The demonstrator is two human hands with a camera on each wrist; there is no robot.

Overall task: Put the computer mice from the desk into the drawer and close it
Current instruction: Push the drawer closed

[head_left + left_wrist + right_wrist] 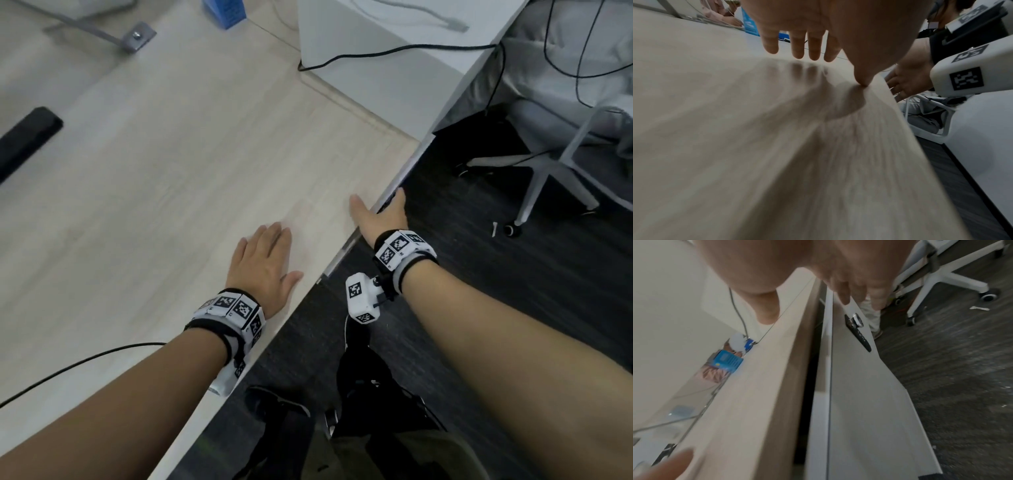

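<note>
While the left hand point(263, 260) is laid flat on the surface point(154, 192) with fingers straight and slightly spread, nothing is held in it; in the left wrist view its thumb tip touches the wood near the edge and the fingertips point(813, 53) appear just above it. The right hand point(380, 219) is placed at the surface's edge, just right of the left hand, thumb on top and fingers point(844, 293) extended down over the white drawer point(855, 386) front. These fingers are seen straight, against the front's upper part, with nothing gripped. The drawer is set just under the surface edge, directly below the right hand; a narrow dark gap is visible between its front and the surface, so it cannot be told whether it is fully closed. A black handle with a metal lock point(857, 321) is mounted on the front just beyond the right fingertips. No mice are seen on the surface near either hand. A black cable point(85, 359) is trailed across the surface beside the left forearm. A white chair base point(548, 171) stands on the dark floor well beyond the right hand. A blue box point(226, 12) lies far ahead of the left hand.
</note>
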